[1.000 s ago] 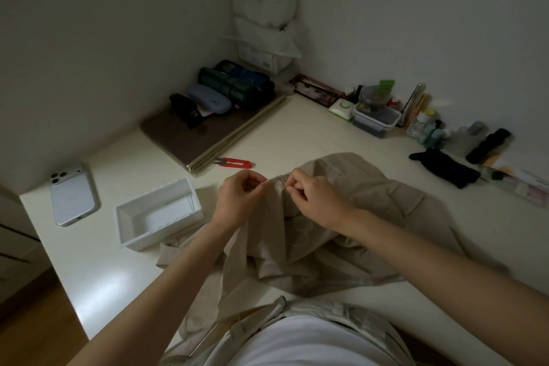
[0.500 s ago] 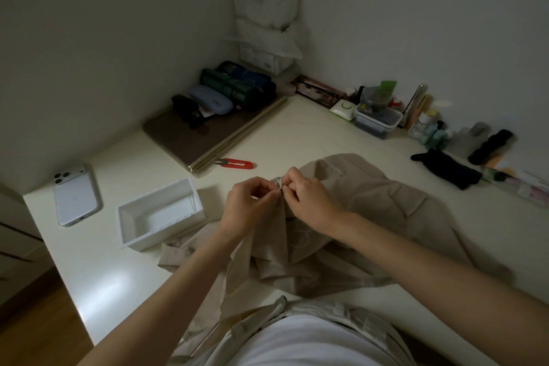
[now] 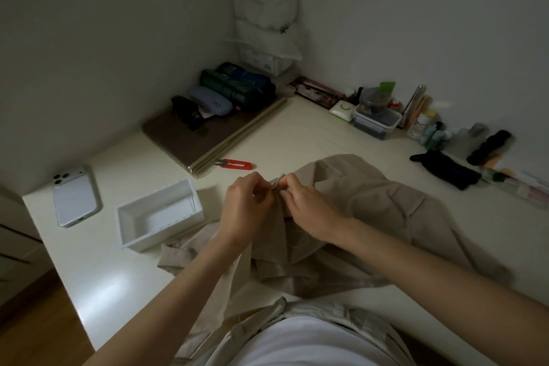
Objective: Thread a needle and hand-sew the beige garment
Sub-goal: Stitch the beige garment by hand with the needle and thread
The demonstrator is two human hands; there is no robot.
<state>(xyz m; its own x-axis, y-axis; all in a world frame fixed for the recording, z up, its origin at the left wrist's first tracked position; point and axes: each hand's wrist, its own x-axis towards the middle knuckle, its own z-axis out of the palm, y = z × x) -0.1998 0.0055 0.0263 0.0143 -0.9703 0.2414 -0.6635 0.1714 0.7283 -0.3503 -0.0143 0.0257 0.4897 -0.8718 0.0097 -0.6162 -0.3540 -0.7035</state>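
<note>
Pinching a raised fold of the crumpled beige fabric garment, the left hand and right hand meet fingertip to fingertip just above the cloth, both pressed shut on the same small ridge of fabric. A thin glint shows between the fingertips; whether it is the needle cannot be told. A loop of pale thread lies on the cloth just below the right wrist. The garment sprawls across the white tabletop, its near edge hanging toward the person's lap. Left of the garment, touching its hem, sits an open white rectangular plastic tray. Beyond the garment, toward the wall, lie red-handled thread snips. Further left of the tray, a white smartphone rests face down.
</note>
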